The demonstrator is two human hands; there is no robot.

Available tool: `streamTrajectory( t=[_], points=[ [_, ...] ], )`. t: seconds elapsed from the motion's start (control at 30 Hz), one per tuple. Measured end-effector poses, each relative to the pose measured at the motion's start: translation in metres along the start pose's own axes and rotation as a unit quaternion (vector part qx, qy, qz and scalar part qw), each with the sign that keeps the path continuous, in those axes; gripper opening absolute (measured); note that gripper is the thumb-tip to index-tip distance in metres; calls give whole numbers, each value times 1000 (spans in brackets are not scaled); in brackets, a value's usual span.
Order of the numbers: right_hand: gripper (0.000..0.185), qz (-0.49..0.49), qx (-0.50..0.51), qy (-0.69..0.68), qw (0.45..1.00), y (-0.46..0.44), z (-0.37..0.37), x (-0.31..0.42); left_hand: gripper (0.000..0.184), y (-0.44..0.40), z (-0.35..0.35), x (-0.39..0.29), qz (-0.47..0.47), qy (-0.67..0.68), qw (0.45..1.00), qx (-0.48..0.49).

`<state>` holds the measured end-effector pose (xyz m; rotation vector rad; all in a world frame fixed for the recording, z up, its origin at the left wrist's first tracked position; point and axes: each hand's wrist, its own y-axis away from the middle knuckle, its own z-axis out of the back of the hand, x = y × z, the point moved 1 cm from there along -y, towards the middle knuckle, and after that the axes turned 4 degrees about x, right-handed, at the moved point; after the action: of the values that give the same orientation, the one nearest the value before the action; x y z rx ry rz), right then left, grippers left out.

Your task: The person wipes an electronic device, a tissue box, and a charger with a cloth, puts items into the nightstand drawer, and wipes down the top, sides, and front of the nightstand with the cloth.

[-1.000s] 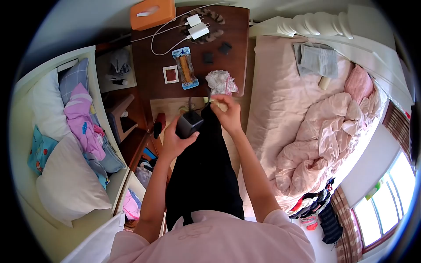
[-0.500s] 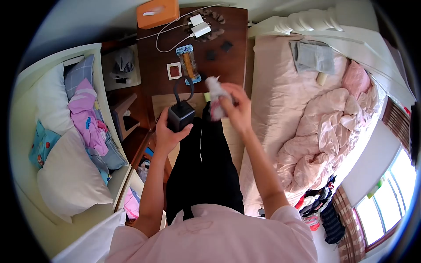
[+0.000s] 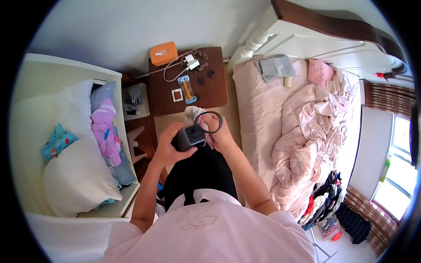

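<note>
My left hand (image 3: pixel 169 144) is wrapped round a dark box-shaped device (image 3: pixel 189 137), which has a black cable loop (image 3: pixel 215 115) rising from its top. Against the device's right side, my right hand (image 3: pixel 220 133) grips a crumpled white and pink cloth (image 3: pixel 193 113). Part of the cloth shows above the device and part hangs below my fingers. The cable loop passes in front of my right hand. Both hands are over my lap, just short of the brown table (image 3: pixel 210 96).
On the table lie an orange tissue box (image 3: pixel 163 53), white chargers (image 3: pixel 191 63), a blue snack packet (image 3: pixel 187 90), a small white-framed packet (image 3: pixel 177 95) and dark squares. A bed with a pink quilt (image 3: pixel 302 136) stands right; pillows (image 3: pixel 81 175) and clothes lie left.
The cloth went from the table into my right hand and now meets the device, which my left hand still holds. The view has tilted up, showing more wall and headboard.
</note>
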<state>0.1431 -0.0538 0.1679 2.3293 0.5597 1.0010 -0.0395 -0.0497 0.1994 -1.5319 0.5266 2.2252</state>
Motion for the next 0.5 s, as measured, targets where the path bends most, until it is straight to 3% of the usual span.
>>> streamTrajectory(
  t=[0.03,0.13,0.23,0.3,0.4,0.5],
  points=[
    [26,23,15,-14,1000,10,-5,2,61,6,6,-10,-39,10,999,11],
    [32,68,49,-57,995,58,-33,8,67,34,22,-31,33,204,978,20],
    [32,190,52,7,980,101,-77,-4,81,61,16,-33,72,400,913,-29],
    [34,287,-2,91,954,116,-94,-18,90,73,0,-46,107,509,849,-92],
    [33,442,-49,303,843,122,-108,-40,105,98,-6,-47,89,436,889,-109],
    [26,371,-7,215,903,155,-133,-45,112,112,5,-47,62,360,924,-114]
  ],
)
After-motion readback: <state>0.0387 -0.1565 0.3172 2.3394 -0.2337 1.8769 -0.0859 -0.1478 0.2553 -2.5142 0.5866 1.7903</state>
